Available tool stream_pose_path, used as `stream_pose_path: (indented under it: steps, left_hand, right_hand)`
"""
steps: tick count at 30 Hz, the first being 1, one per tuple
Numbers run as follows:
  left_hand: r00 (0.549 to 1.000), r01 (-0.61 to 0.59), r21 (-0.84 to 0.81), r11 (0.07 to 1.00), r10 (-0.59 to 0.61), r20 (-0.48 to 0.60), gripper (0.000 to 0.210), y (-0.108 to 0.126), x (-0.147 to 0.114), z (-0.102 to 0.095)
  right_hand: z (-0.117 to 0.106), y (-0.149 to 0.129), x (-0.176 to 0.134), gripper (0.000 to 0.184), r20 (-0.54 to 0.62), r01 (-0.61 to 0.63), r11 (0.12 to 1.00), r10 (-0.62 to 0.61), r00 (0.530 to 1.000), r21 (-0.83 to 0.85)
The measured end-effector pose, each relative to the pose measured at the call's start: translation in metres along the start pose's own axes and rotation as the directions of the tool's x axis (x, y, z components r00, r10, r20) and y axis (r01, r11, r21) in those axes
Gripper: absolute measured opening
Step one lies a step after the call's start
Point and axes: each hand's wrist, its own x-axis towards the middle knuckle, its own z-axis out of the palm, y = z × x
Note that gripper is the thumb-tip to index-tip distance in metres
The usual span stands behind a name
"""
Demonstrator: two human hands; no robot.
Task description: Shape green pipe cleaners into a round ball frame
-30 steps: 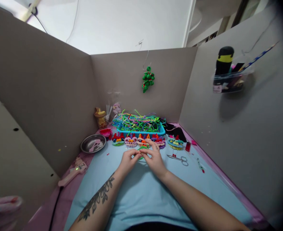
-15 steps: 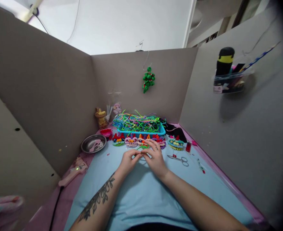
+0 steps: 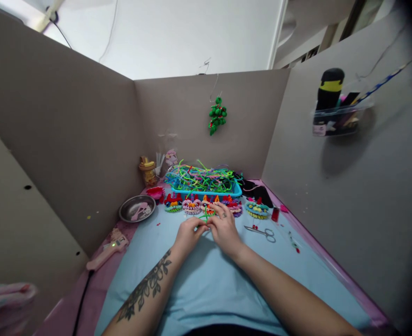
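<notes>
Over the light blue cloth (image 3: 206,280), my left hand (image 3: 187,235) and my right hand (image 3: 226,229) meet with thumbs and fingers pinched together. Between them is a thin green pipe cleaner (image 3: 205,216), its middle partly hidden by my fingertips. Just beyond my hands stands a row of colourful fuzzy figures, among them a pink one (image 3: 192,206) and a red and teal one (image 3: 173,204). My right fingers cover part of an orange and red figure (image 3: 206,203). Right of my right hand lies a pair of scissors (image 3: 261,232).
A blue tray (image 3: 206,193) heaped with pipe cleaners stands behind the figures. At left are a metal bowl (image 3: 130,214) and a pink glue gun (image 3: 106,256) with a cord. Grey panels enclose three sides. A green beaded-looking ornament (image 3: 217,116) hangs at the back.
Both hands remain pinched together on the green pipe cleaner, with only slight finger movement; its green loop shows a little more. The whole view has shifted slightly.
</notes>
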Motion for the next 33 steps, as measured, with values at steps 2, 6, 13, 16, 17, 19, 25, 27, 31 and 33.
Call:
stream_pose_path:
  steps: [2, 6, 13, 16, 17, 19, 25, 27, 31, 33]
  left_hand:
    - [1.0, 0.022, -0.025, 0.999, -0.022, -0.017, 0.014, 0.001, 0.0, 0.0]
    - [0.995, 0.1, -0.138, 0.985, -0.103, -0.015, 0.026, 0.0, 0.003, -0.003]
    - [0.973, 0.228, -0.25, 0.941, -0.214, 0.082, 0.033, -0.002, 0.008, -0.011]
    - [0.964, 0.266, -0.285, 0.921, -0.246, 0.105, 0.033, -0.009, 0.008, -0.013]
    - [0.96, 0.278, -0.309, 0.91, -0.253, 0.12, 0.032, -0.012, 0.008, -0.013]
    - [0.952, 0.304, -0.378, 0.875, -0.26, 0.164, 0.031, -0.017, 0.008, -0.013]
    - [0.916, 0.392, -0.525, 0.756, -0.265, 0.302, 0.032, -0.012, 0.009, -0.014]
    - [0.903, 0.425, -0.558, 0.713, -0.289, 0.318, 0.032, -0.008, 0.009, -0.015]
    - [0.856, 0.516, -0.621, 0.59, -0.342, 0.387, 0.029, -0.003, 0.008, -0.016]
    - [0.836, 0.548, -0.633, 0.546, -0.353, 0.419, 0.027, -0.001, 0.007, -0.016]
  right_hand:
    - [0.0, 0.001, 0.0, 0.018, 0.011, -0.011, 1.0, 0.011, 1.0, 0.006]
    - [-0.001, 0.004, 0.0, 0.017, 0.05, -0.017, 1.0, 0.016, 0.999, 0.026]
    - [-0.003, 0.011, 0.005, 0.012, 0.092, -0.124, 0.984, 0.113, 0.989, 0.124]
    - [0.0, 0.015, 0.008, 0.008, 0.099, -0.24, 0.945, 0.223, 0.97, 0.222]
    - [0.002, 0.017, 0.008, 0.007, 0.109, -0.277, 0.925, 0.257, 0.96, 0.259]
    - [0.004, 0.02, 0.008, 0.005, 0.14, -0.341, 0.875, 0.311, 0.94, 0.345]
    - [0.002, 0.026, 0.009, 0.01, 0.258, -0.433, 0.738, 0.348, 0.901, 0.517]
    - [0.001, 0.026, 0.009, 0.014, 0.297, -0.448, 0.716, 0.337, 0.893, 0.536]
    - [0.002, 0.025, 0.008, 0.022, 0.342, -0.451, 0.687, 0.301, 0.89, 0.569]
    - [0.004, 0.026, 0.008, 0.027, 0.349, -0.442, 0.679, 0.28, 0.894, 0.586]
